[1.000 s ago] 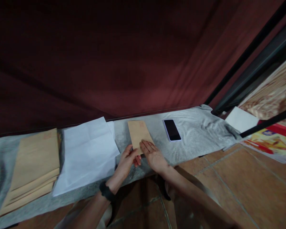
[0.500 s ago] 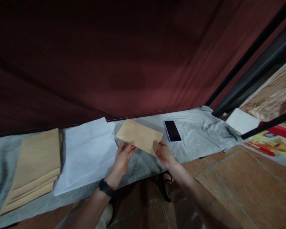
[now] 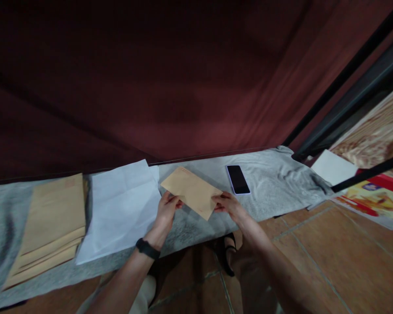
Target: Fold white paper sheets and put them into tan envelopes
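A small tan paper envelope (image 3: 193, 190) with faint red print is held between both hands above a grey cloth (image 3: 268, 176). My left hand (image 3: 167, 211) pinches its lower left edge. At the right edge my right hand (image 3: 228, 206) grips it with thumb and fingers. The envelope slants down toward the right. Just left of it lie white paper sheets (image 3: 122, 209), creased across the middle. Farther left rests a fanned stack of larger tan envelopes (image 3: 54, 213). A dark-screened phone (image 3: 238, 179) in a pale purple case lies right of my right hand.
A dark red curtain-like sheet (image 3: 183, 96) hangs behind the cloth. Black bars (image 3: 343, 76) slant down at the right. Beyond them lie a white flat piece (image 3: 334, 167) and a red and yellow printed box (image 3: 376, 196). Brown tiles (image 3: 314, 248) cover the floor.
The envelope has tilted further, its right end swinging down and toward me. My hands have shifted slightly with it, both still gripping its edges.
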`<state>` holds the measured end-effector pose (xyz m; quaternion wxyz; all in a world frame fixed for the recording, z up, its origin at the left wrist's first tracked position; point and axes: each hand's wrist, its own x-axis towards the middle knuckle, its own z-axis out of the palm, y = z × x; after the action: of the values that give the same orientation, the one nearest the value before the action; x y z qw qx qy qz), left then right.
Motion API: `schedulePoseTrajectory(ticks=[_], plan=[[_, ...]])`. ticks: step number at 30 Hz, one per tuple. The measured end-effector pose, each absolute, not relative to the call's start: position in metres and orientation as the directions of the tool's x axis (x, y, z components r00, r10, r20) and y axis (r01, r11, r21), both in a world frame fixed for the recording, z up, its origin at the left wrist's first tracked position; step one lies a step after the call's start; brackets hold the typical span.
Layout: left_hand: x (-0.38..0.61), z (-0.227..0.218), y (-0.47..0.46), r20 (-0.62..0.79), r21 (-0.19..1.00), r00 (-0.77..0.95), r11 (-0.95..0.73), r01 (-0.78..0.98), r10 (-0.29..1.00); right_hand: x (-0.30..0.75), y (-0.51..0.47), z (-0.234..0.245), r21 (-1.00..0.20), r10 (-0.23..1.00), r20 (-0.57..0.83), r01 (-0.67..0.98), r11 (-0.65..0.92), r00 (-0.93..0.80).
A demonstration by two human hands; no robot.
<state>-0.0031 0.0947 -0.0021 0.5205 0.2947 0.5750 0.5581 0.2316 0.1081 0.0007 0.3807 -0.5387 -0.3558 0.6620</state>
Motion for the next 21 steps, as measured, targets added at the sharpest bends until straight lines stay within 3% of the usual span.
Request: schedulePoseTrajectory(ticks=[6, 10, 13, 15, 18, 21], plan=[[-0.002, -0.01, 0.097, -0.208, 0.969, -0.344, 0.146, -0.198, 0.916, 0.233, 0.109, -0.004, -0.884, 0.887, -0.435, -0.115, -0.454, -0.153], [0.002, -0.018, 0.095, 0.019, 0.984, -0.445, 0.062, 0.168, 0.895, 0.232, 0.111, -0.007, -0.892, 0.894, -0.425, -0.103, -0.44, -0.141], [0.011, -0.024, 0.086, 0.267, 0.846, -0.245, -0.105, 0.522, 0.932, 0.23, 0.111, -0.009, -0.892, 0.893, -0.427, -0.094, -0.442, -0.143], [0.02, -0.027, 0.077, 0.329, 0.707, -0.019, -0.233, 0.668, 0.944, 0.228, 0.11, -0.01, -0.893, 0.893, -0.428, -0.088, -0.442, -0.141], [0.034, -0.03, 0.062, 0.276, 0.489, 0.234, -0.345, 0.801, 0.932, 0.225, 0.11, -0.011, -0.89, 0.889, -0.438, -0.07, -0.45, -0.132], [0.042, -0.032, 0.052, 0.197, 0.323, 0.336, -0.385, 0.865, 0.921, 0.224, 0.109, -0.011, -0.888, 0.887, -0.444, -0.07, -0.455, -0.13]])
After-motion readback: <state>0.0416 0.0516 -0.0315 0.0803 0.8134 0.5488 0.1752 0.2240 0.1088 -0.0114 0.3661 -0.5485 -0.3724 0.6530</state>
